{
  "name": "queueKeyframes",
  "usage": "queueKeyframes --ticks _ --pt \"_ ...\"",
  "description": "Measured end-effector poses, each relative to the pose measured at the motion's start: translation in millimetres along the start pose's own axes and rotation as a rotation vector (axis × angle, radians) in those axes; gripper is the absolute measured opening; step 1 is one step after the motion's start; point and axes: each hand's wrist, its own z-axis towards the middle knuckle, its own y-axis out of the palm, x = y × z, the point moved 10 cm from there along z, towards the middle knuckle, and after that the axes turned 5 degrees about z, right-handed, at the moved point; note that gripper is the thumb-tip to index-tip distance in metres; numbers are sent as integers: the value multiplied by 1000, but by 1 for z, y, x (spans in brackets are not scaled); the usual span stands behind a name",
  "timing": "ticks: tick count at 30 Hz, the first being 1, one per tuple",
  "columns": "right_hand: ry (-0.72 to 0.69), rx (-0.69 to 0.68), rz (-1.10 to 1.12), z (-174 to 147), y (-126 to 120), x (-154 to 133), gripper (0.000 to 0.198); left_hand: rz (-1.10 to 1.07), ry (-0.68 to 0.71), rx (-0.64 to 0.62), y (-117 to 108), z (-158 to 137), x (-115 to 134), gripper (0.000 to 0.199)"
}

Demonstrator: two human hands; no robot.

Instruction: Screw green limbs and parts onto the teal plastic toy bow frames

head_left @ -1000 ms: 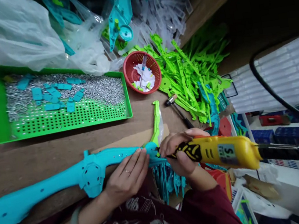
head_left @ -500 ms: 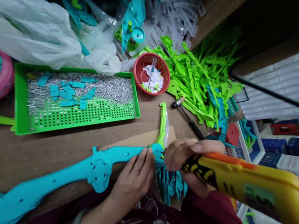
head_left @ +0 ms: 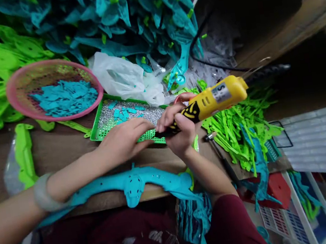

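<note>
Head view: yellow driver (head_left: 214, 100) over the green tray (head_left: 103, 131); long blue plastic part (head_left: 134, 188) along the near edge of the table (head_left: 56, 141).
The right hand (head_left: 179, 131) wraps the driver's dark grip; the left hand (head_left: 126, 139) narrows its fingers at the tip, though I cannot tell whether they pinch anything. The blue part looks light, stiff, rather slick, best held at its broad middle; the driver, probably heavier, by its grip.

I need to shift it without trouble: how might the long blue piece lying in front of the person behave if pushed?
The long blue piece would probably stay stiff, since it looks like moulded plastic. It seems more apt to swivel than roll, given its long, bent outline and wide hub. Its smooth-looking surface might feel a little slippery.
</note>
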Motion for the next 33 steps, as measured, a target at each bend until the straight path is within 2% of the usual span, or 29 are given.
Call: queueKeyframes --ticks 3,4,6,9,11,15,18,21,24,27,29,31,33 --pt "-136 23 111 7 -5 -3 37 -131 49 -89 10 14 -8 22" --pt "-156 7 100 8 -6 -3 38 -92 33 -123 14 19 -12 24" --pt "-187 15 28 10 -12 -3 38 127 -16 -193 24 28 -21 25" --pt "-226 100 -114 13 -32 -5 39 436 -1 -271 43 44 -27 22" --pt "-250 143 -182 15 -44 -9 38 461 22 -297 57 53 -29 20" --pt "-273 146 -217 13 -61 -17 35 421 10 -304 73 62 -37 20" --pt "-240 141 -208 7 -68 -15 36 402 5 -270 69 61 -39 22" --pt "-184 168 -202 2 -75 -5 38 378 -106 -170 47 59 -47 19" --pt "-117 239 -258 -1 -88 13 42 367 -228 -129 24 54 -54 28" --pt "-102 273 -324 -1 -98 26 43 335 -304 -114 5 44 -48 27" --pt "-100 264 -341 1 -101 30 43 219 -372 -96 -1 33 -38 21" --pt "-93 256 -354 2 -102 28 44 54 -373 -131 9 20 -15 18" --pt "-69 264 -386 2 -103 23 44 -120 -243 -252 38 10 24 17"
